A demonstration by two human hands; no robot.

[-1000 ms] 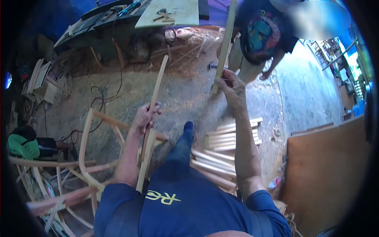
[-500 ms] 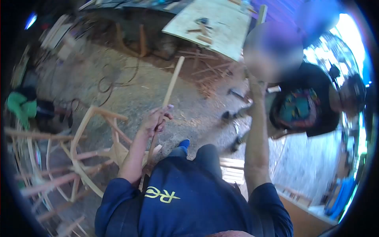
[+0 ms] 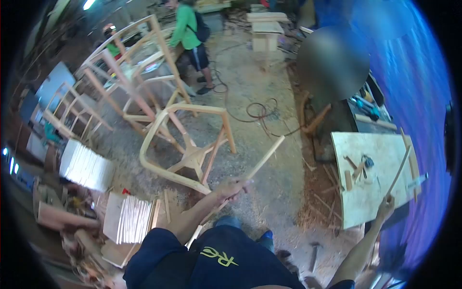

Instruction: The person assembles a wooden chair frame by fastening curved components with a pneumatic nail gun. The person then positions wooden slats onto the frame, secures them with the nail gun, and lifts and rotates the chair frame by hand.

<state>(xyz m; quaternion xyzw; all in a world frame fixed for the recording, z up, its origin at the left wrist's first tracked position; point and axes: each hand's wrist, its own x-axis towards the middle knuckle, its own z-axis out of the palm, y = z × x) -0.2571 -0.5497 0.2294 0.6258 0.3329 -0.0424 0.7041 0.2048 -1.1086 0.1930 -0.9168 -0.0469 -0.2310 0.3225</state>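
Note:
My left hand (image 3: 232, 188) is closed round a pale wooden stick (image 3: 267, 155), which slants up and away to the right. The stick's lower part runs back beneath my forearm. Beside that hand stands an unfinished wooden chair frame (image 3: 190, 156) with a curved rail and crossed base. My right hand (image 3: 385, 208), stretched far to the right, grips the near end of a thin wooden strip (image 3: 398, 172). That strip reaches over a light plywood board (image 3: 370, 204). On the board lie small wood pieces (image 3: 348, 179) and a dark blue-black tool (image 3: 367, 161) of unclear kind.
More chair frames (image 3: 154, 79) stand at the left, near stacks of cut boards (image 3: 134, 219). A person in a green top (image 3: 185, 24) stands further back. A hose or cord (image 3: 260, 110) lies on the floor. A hammer (image 3: 314, 255) and wood scraps (image 3: 332, 192) lie near my feet.
My view has swung left, bringing more chair frames and the green-topped person into sight. My left hand keeps its stick. My right hand, partly hidden by blur before, now shows with a thin strip.

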